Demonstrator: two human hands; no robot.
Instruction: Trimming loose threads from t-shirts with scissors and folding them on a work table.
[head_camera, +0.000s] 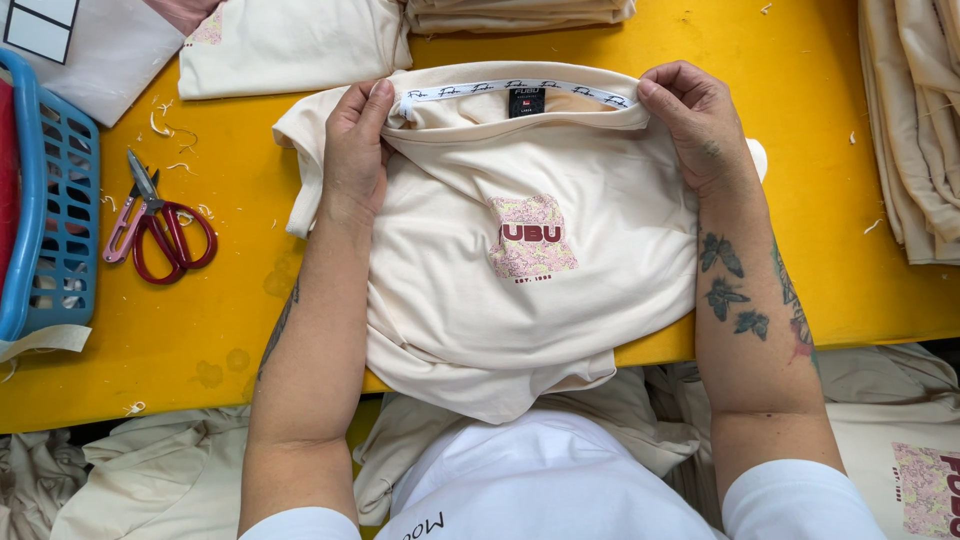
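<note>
A blue plastic basket (50, 200) sits at the far left of the yellow counter (230, 300), with red-handled scissors (160, 235) beside it. The left hand (355, 150) pinches the collar edge of a cream T-shirt (520, 290) lying across the counter's middle; the right hand (700, 125) grips the opposite collar edge. The shirt looks light, soft and floppy, best held by the firmer neckband. Folded cream garments (915, 120) are stacked at the right.

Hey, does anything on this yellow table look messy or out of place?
Loose thread scraps litter the table near the red scissors. The cream shirt both hands hold hangs over the front edge.
</note>
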